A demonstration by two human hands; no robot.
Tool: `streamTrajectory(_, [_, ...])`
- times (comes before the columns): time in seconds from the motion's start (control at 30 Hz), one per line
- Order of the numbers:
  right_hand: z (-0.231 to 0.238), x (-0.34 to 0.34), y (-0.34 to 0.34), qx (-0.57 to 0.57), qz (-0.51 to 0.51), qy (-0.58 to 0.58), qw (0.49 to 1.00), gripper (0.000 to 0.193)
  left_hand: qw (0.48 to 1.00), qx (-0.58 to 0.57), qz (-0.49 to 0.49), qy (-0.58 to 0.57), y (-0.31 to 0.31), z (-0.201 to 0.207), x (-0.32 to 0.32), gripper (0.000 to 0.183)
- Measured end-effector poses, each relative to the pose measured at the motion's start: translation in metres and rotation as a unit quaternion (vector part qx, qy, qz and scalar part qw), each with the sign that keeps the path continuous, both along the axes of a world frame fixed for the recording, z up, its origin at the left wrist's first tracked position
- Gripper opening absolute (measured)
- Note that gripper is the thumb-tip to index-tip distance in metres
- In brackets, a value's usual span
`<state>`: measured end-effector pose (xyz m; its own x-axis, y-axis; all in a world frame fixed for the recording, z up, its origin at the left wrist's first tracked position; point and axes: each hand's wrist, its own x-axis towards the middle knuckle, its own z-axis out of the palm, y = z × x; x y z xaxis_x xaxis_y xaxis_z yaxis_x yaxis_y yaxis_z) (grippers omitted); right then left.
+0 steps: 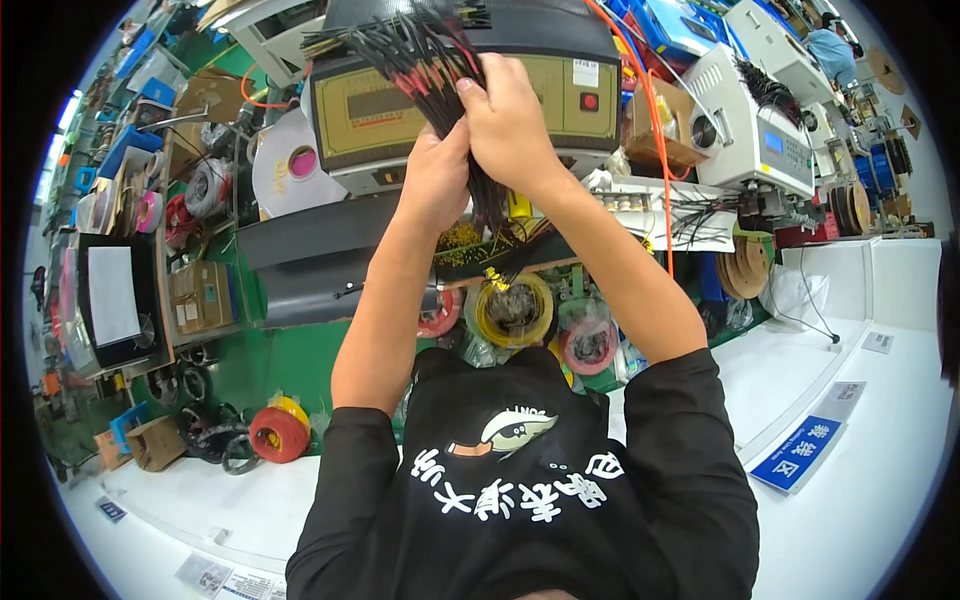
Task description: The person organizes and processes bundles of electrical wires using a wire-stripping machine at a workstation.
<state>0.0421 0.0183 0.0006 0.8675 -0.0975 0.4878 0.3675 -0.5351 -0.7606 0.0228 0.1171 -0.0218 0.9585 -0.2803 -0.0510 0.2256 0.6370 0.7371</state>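
Observation:
A thick bundle of black wires (410,55), with some red ones among them, is gripped in both my hands. Lower on the bundle, my left hand (440,178) is closed around it. My right hand (508,125) is closed on it a little higher and to the right. The loose wire ends fan out above my hands, toward the upper left, and the other ends hang below them. Right behind the bundle stands a machine with an olive front panel (570,112) and a red button (590,101).
Below the machine lie yellow wire pieces (460,236). Coils of yellow wire (514,308) and pink-red wire (589,346) sit beneath, near my body. An orange hose (660,140) hangs at the right, beside a white machine with a small screen (775,142). A black curved sheet (320,265) is at left.

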Motion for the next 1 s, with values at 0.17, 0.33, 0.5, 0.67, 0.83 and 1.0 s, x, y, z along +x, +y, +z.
streamTrajectory(0.17, [0.016, -0.019, -0.001, -0.193, -0.022, -0.004, 0.981, 0.027, 0.981, 0.174, 0.019, -0.083, 0.018, -0.002, -0.012, 0.025])
streamTrajectory(0.33, [0.023, -0.058, -0.021, -0.18, 0.037, 0.003, 0.983, 0.029, 0.985, 0.153, -0.027, -0.074, 0.036, -0.001, -0.034, 0.025])
streamTrajectory(0.5, [-0.019, -0.126, -0.079, 0.124, 0.162, 0.401, 0.893, 0.026, 0.998, 0.047, -0.033, 0.012, 0.092, -0.004, -0.063, 0.04])
streamTrajectory(0.67, [-0.207, -0.207, -0.119, -0.068, 0.131, 0.557, 0.817, 0.026, 0.989, 0.118, -0.059, -0.065, 0.152, -0.032, -0.11, 0.043])
streamTrajectory(0.83, [-0.399, -0.27, -0.119, -0.072, 0.063, 0.627, 0.773, 0.021, 0.993, 0.072, -0.087, -0.038, 0.154, -0.068, -0.146, 0.041])
streamTrajectory(1.0, [-0.529, -0.283, -0.094, -0.048, 0.058, 0.686, 0.723, 0.035, 0.986, 0.083, -0.127, -0.068, 0.118, -0.081, -0.153, 0.041])
